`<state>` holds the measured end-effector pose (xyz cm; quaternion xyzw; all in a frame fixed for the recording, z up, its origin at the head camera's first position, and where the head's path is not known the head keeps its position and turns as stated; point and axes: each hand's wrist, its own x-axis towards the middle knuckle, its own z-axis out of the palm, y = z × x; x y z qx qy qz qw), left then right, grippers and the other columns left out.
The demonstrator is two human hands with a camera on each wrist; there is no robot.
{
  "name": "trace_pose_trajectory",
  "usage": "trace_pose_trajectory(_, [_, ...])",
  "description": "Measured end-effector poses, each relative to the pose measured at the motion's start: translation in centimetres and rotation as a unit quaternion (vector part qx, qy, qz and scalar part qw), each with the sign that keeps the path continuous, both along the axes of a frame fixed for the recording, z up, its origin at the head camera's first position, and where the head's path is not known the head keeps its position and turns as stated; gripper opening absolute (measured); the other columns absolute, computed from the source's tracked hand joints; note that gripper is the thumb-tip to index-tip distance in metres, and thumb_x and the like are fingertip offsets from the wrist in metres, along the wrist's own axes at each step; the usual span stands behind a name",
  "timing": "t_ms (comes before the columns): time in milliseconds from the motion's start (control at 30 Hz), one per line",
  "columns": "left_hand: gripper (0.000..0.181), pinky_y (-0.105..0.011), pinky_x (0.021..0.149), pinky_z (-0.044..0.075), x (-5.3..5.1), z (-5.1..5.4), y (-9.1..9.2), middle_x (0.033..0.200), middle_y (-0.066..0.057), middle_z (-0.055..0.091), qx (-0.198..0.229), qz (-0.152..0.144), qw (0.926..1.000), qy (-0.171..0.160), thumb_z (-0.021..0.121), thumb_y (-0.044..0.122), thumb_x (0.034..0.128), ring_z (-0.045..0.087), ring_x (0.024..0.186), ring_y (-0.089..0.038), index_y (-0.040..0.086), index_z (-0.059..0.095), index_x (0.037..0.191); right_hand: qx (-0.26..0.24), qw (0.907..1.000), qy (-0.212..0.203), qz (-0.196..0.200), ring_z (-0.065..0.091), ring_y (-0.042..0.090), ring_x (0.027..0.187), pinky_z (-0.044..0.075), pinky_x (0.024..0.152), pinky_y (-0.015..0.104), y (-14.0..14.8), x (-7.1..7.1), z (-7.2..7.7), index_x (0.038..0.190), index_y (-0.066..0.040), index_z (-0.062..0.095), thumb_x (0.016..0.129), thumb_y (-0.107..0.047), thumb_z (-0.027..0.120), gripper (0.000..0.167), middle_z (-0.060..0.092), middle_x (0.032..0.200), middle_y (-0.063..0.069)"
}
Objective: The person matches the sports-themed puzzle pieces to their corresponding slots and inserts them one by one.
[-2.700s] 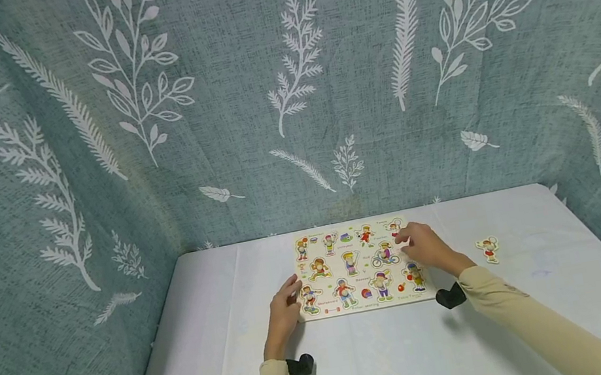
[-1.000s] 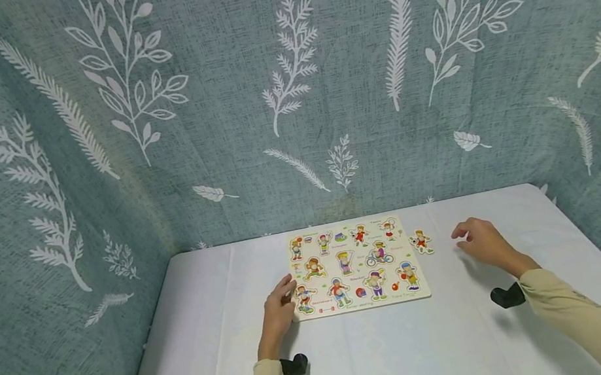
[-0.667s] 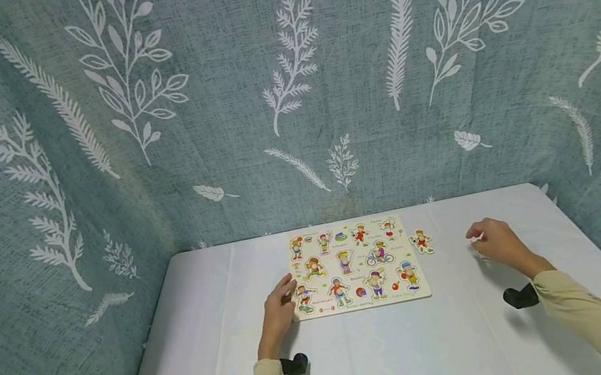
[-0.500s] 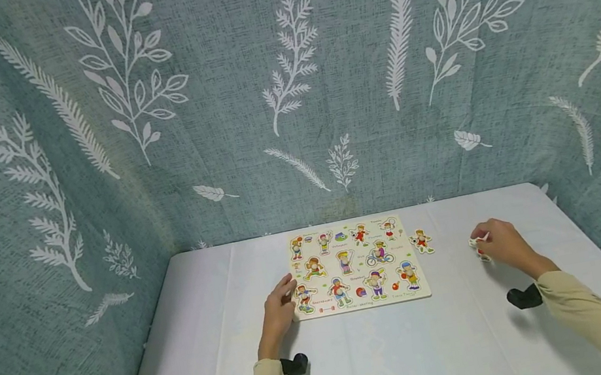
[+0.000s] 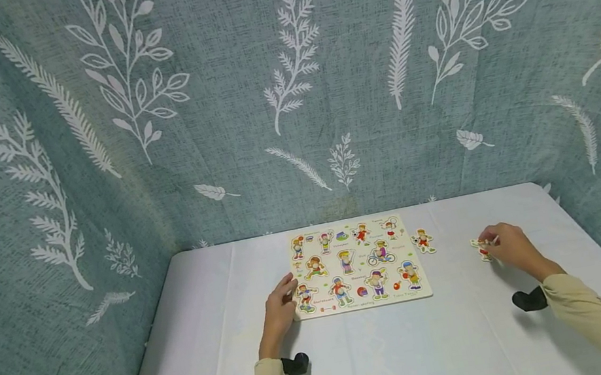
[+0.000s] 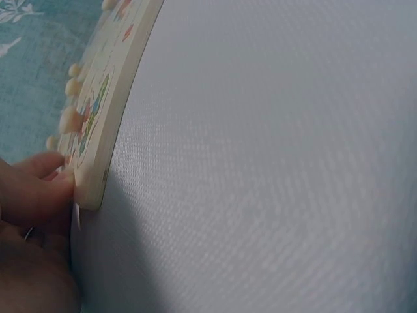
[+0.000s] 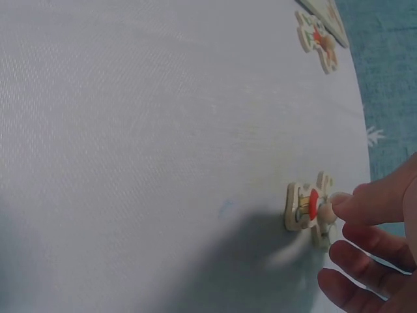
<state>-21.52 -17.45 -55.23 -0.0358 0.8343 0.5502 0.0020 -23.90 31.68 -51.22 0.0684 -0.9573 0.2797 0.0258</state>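
Observation:
Beside the pegged puzzle board [image 5: 346,282], printed with several sports figures, lies my left hand [image 5: 281,310]. Its fingers touch the board's left edge; the left wrist view shows thumb and fingertips [image 6: 45,186] at a corner. To the right, my right hand [image 5: 517,251] pinches the peg of a puzzle piece [image 5: 484,249] showing a player in red. In the right wrist view this piece [image 7: 305,207] is at the thumb tip, and the other fingers [image 7: 352,290] are loosely bent. Whether it touches the table is hard to tell. A footballer puzzle piece [image 5: 423,241] lies by the board's right edge.
A white-covered table [image 5: 389,358] carries everything. Green leaf-patterned cloth [image 5: 227,107] hangs behind the table and at its sides. Both wrists wear black devices [image 5: 296,365].
My right hand has moved right from the board to the red-dressed player piece and taken its peg. The footballer piece has come into view beside the board. The left hand stays at the edge.

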Motion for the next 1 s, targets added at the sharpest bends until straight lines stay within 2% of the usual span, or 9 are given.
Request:
trace_pose_trajectory(367, [0.054,-0.044,0.100,0.040,0.1,0.1,0.0,0.145,-0.011,0.043,-0.003,0.000,1.0000,0.003,0.045,-0.018,0.0749,0.038,0.132,-0.031,-0.005,0.056,0.127,-0.018,0.9998,0.007,0.006,0.054,0.024,0.070,0.042,0.056,0.032,-0.2,-0.4,-1.1,0.086,0.006,0.066,0.076,0.004,0.064,0.010,0.058,0.075,0.010])
trace_pose_trajectory(667, [0.053,-0.046,0.101,0.038,0.1,0.1,0.0,0.145,-0.012,0.042,0.001,-0.005,1.0000,0.006,0.047,-0.019,0.0768,0.038,0.132,-0.033,-0.006,0.056,0.127,-0.016,0.9995,0.026,-0.005,0.053,0.024,0.068,0.043,0.059,0.035,-0.2,-0.7,-1.8,0.081,0.007,0.066,0.075,0.008,0.062,0.007,0.058,0.073,0.011])
trace_pose_trajectory(1000, [0.053,-0.045,0.100,0.040,0.2,0.1,-0.1,0.145,-0.010,0.042,0.001,-0.004,1.0000,0.006,0.048,-0.018,0.0773,0.038,0.132,-0.032,-0.005,0.056,0.128,-0.016,0.9995,0.016,-0.021,0.053,0.026,0.070,0.046,0.062,0.040,-0.4,-0.6,-2.0,0.084,0.010,0.066,0.077,0.010,0.060,0.009,0.059,0.076,0.015])
